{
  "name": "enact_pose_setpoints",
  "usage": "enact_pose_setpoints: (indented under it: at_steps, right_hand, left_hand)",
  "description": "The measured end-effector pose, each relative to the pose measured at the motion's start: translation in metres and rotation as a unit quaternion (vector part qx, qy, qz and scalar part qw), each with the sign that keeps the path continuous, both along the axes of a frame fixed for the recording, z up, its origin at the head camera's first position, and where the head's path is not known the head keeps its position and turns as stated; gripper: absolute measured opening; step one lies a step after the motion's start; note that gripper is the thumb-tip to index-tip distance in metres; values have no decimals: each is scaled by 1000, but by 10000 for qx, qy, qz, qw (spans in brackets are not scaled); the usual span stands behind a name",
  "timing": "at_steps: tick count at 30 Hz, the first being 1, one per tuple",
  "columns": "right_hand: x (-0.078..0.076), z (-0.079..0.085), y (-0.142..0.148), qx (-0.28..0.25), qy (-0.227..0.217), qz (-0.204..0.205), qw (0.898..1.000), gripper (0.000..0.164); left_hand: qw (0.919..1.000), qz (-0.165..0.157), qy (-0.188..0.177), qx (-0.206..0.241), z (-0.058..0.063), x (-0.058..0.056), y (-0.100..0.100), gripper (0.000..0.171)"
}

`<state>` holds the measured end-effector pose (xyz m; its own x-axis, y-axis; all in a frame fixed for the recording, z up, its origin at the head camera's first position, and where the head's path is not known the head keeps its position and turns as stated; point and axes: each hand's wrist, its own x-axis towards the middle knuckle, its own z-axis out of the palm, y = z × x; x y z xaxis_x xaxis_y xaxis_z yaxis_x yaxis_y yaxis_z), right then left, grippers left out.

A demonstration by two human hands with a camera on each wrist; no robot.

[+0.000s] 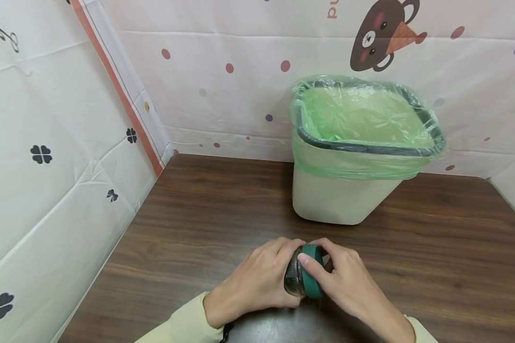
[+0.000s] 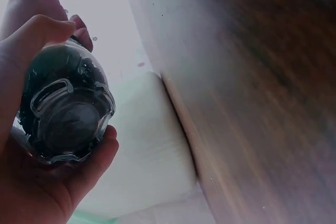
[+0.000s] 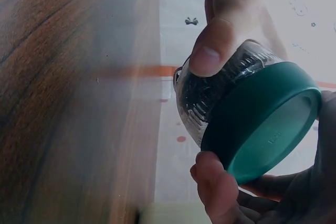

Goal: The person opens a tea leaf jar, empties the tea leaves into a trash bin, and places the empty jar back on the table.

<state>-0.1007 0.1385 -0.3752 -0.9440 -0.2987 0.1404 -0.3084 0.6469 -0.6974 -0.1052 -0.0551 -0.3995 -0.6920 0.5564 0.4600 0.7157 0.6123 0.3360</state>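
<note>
A clear glass jar (image 1: 293, 280) with dark contents lies tipped sideways between both hands, its green lid (image 1: 311, 275) facing right. My left hand (image 1: 259, 276) grips the glass body, fingers over the top and thumb low on the near side. On the lid, my right hand (image 1: 347, 281) has its thumb on the near face and its fingers round the far edge. The left wrist view looks at the jar's thick glass base (image 2: 73, 121). In the right wrist view, the flat top of the green lid (image 3: 273, 137) shows between the right fingers, still seated on the jar.
A cream waste bin (image 1: 339, 195) lined with a green plastic bag (image 1: 365, 114) stands on the dark wooden table (image 1: 189, 214), beyond the hands. Printed white cloth (image 1: 223, 95) hangs behind and at the left.
</note>
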Motion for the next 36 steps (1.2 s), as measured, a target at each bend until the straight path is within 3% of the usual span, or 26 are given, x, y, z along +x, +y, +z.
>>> enact_pose_setpoints:
  at_steps: [21,27,36]
  right_hand:
    - [4,-3,5,-453,877,240,9948,38]
    - [3,-4,9,-610,1026,453,9918,43]
    - [3,-6,9,-679,1037,517,9909,44]
  left_hand:
    - [9947,-203,-931,391,1,-2,-3,80]
    - [9931,-220,-920,687,3,-4,-5,78]
    - [9924,-72,-1070,605,4,-4,-6,80]
